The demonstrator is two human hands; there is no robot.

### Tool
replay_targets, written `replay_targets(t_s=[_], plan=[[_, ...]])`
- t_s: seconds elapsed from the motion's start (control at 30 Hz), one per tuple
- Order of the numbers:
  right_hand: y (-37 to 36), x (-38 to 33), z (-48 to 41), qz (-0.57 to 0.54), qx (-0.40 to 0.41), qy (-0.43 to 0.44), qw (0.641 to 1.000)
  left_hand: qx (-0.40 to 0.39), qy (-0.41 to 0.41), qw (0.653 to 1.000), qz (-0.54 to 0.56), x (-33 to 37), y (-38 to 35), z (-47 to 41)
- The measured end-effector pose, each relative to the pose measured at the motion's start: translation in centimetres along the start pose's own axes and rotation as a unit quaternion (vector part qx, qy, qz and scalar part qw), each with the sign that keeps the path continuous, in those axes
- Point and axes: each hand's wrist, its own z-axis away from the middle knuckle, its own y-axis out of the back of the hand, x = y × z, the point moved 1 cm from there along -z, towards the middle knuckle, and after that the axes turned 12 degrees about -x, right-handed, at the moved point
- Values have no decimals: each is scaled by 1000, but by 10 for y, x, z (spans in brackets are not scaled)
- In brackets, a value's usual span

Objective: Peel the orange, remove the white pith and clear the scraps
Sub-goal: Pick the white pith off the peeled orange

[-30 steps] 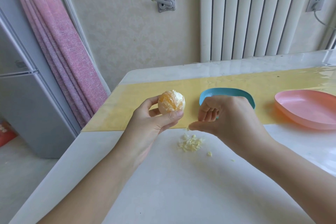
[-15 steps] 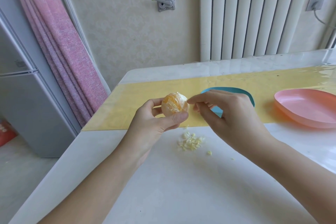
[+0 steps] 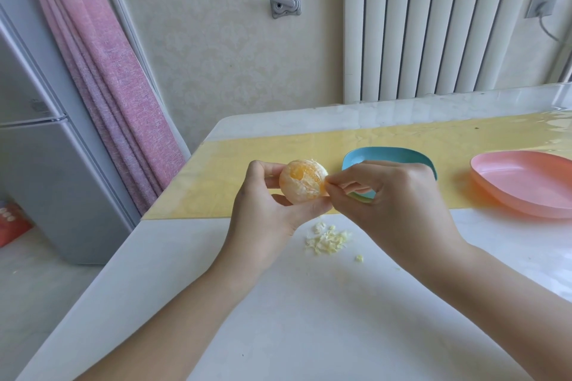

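Orange (image 3: pixel 301 184) in curled left hand (image 3: pixel 266 216)

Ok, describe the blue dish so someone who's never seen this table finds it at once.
Look at the white table, then the yellow mat across its far side. Two shallow dishes sit on it: the blue dish is the left one, partly hidden behind the right hand, while the pink dish lies uncovered.

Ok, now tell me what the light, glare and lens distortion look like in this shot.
Head view: soft, even daylight, only a faint shadow beside the pink dish; glare ripples on the glossy yellow strip at far right; wide-angle bending leans the fridge and curtain inward; the orange, held in the left hand, is sharp.
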Motion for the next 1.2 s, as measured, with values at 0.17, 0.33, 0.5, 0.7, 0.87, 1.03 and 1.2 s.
replay_targets(t_s=[0.17,0.33,0.5,0.7,0.87,1.03,1.2], plan=[[2,-2,0,4,10,-10,1000,10,-14,1000,-3,2,-2,2],[5,-2,-1,-15,16,-21,1000,-2,-31,1000,0,4,-2,3],[13,1,-3,-149,-36,-53,987,-27,-26,998,49,3,3,-1],[14,0,-3,-139,-25,-10,990,-20,-34,998,52,0,5,-5],[10,0,-1,-58,12,25,998,-8,-44,999,18,-1,4,-2],[8,-2,-1,-22,25,31,999,-4,-46,999,20,0,2,-1],[9,-2,-1,-23,37,28,999,-6,-47,999,22,2,0,1]])
